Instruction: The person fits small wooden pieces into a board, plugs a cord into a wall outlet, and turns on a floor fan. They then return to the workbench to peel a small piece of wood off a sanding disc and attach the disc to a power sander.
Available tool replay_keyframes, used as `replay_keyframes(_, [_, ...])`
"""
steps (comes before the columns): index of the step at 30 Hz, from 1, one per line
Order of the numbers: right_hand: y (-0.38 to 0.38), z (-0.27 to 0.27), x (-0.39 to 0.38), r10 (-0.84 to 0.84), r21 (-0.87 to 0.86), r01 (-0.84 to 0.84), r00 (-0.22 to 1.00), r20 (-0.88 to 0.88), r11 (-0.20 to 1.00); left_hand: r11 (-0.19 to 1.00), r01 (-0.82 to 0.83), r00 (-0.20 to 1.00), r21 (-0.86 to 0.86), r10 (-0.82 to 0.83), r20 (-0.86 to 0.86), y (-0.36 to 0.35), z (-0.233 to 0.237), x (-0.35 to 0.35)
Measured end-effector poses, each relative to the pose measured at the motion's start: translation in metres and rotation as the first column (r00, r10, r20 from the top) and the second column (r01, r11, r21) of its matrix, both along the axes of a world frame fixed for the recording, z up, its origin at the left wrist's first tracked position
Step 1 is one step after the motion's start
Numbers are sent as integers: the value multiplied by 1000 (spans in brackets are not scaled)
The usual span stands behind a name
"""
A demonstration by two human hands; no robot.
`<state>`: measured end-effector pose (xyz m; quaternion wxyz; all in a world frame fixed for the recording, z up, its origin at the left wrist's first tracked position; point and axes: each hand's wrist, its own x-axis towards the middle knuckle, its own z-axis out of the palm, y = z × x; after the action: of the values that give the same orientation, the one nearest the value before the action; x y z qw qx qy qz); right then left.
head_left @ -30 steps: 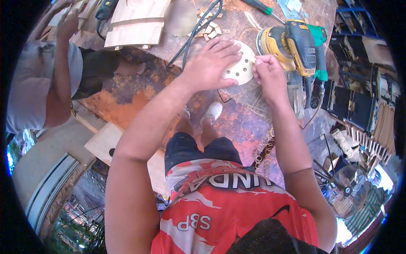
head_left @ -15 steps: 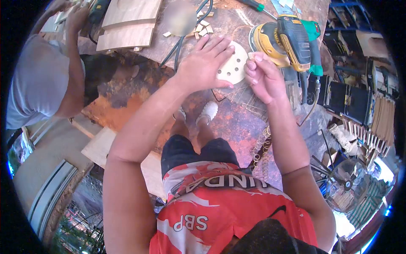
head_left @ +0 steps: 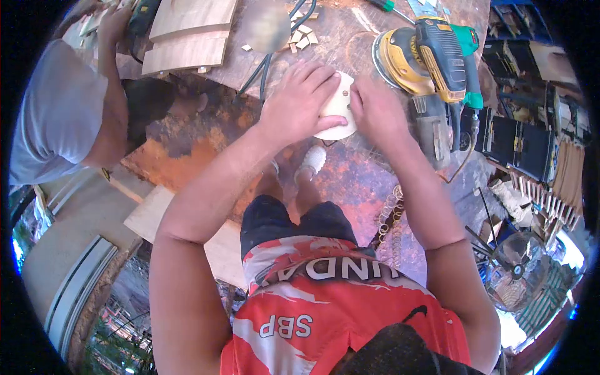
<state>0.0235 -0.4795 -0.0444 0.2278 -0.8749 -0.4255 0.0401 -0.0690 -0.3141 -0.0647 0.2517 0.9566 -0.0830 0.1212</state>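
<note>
My left hand [head_left: 299, 100] grips a pale round sanding disc [head_left: 338, 119] with punched holes, its thumb lying across the face and its fingers along the far left edge. From the other side, my right hand [head_left: 379, 111] is closed against the disc's right part, its fingers curled and slightly blurred. The small pale wood piece it pinched a moment ago is hidden now. Just beyond my right hand, a yellow and black orbital sander [head_left: 409, 59] lies on the worktable [head_left: 356, 47].
Small wood offcuts [head_left: 304, 37] lie beyond my left hand near a dark cable [head_left: 265, 74]. Wooden panels [head_left: 187, 37] rest at the table's left. Another person [head_left: 62, 112] works at far left. A green tool [head_left: 472, 94] with a coiled air hose [head_left: 390, 215] is at right.
My right hand has moved left and turned in, from a raised pinch beside the disc to its surface. The disc has shifted slightly toward me and is more covered; my left hand stays on it.
</note>
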Motion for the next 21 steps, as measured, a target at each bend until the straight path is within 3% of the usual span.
replay_keyframes(7, [1, 4, 4, 22, -63, -28, 996, -92, 998, 990, -66, 994, 123, 75, -74, -6, 7, -6])
replay_keyframes(10, [7, 7, 5, 5, -116, -15, 997, -83, 993, 992, -88, 995, 87, 93, -48, -5, 2, -7])
replay_keyframes(13, [5, 2, 8, 49, -43, -50, 999, -18, 998, 993, -93, 995, 74, 95, -32, -7, 0, -9])
replay_keyframes(15, [-2, 5, 5, 40, -146, -51, 996, -78, 988, 992, -99, 994, 85, 102, -39, -4, 0, -9])
replay_keyframes(21, [14, 3, 10, 59, -97, -62, 998, -36, 993, 988, -110, 993, 105, 114, -38, -6, -1, -10])
